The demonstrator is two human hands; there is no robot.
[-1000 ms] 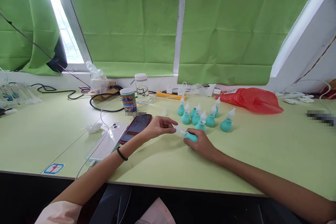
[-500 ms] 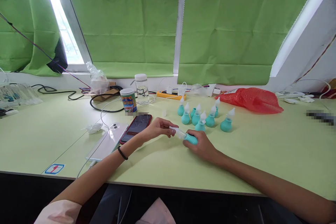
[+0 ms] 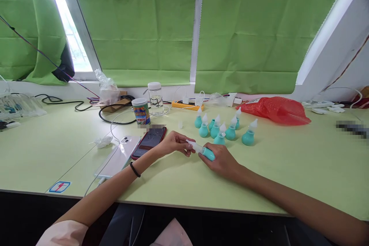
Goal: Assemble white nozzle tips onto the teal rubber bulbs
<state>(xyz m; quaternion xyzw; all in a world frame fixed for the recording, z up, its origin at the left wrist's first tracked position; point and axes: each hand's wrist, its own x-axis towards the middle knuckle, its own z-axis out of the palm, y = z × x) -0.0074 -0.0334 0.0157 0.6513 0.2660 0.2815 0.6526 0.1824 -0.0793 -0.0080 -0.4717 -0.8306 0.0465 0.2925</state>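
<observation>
Between my two hands lies a teal bulb nasal aspirator (image 3: pixel 208 154), tilted with its whitish tip (image 3: pixel 195 146) pointing left. My right hand (image 3: pixel 221 160) is wrapped round the teal bulb. The fingers of my left hand (image 3: pixel 177 144) pinch the tip, partly hiding it. Just beyond my hands stand several similar teal aspirators with pale pointed tips, including one at the right (image 3: pixel 248 137). Among them, a teal bulb (image 3: pixel 211 123) shows no tip that I can see. A small translucent cap-like piece (image 3: pixel 180 124) stands left of the group.
Left of my hands lie a lit phone in a red case (image 3: pixel 150 142) and a pale phone (image 3: pixel 119 157) with a white cable. Behind stand a patterned can (image 3: pixel 141 112) and a clear jar (image 3: pixel 156 102). A red plastic bag (image 3: pixel 276 110) and orange power strip (image 3: pixel 184 105) lie farther back.
My right hand has shifted slightly left with the bulb, closer to my left hand. Less clear tube shows between the tip and the bulb. The standing aspirators stay put.
</observation>
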